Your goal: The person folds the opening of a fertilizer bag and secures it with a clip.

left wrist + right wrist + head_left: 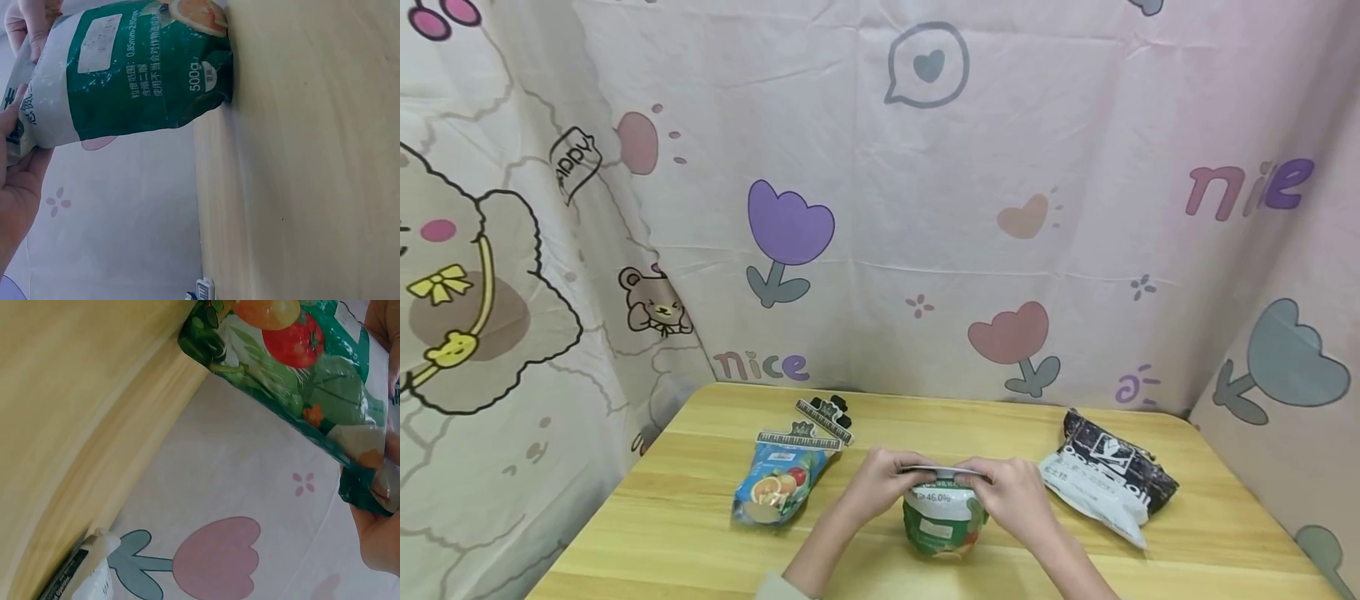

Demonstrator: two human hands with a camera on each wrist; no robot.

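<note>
A green and white 500g bag (936,521) with fruit and vegetable pictures stands upright on the table before me. My left hand (885,481) pinches the left part of its top edge, thumb on the near side. At the right part of that edge, my right hand (1011,492) pinches in the same way. In the left wrist view the bag (119,75) shows its printed green back and folded-over white top. The right wrist view shows the side of the bag (294,381) with a tomato picture. The far fingers are partly hidden behind the top.
To the left lies a blue fruit-printed bag (778,483) with a piano-key clip (799,438) on its top. Another such clip (825,420) and a small black object (841,412) lie behind it. A black and white bag (1105,475) lies at the right. A printed curtain hangs behind the table (647,517).
</note>
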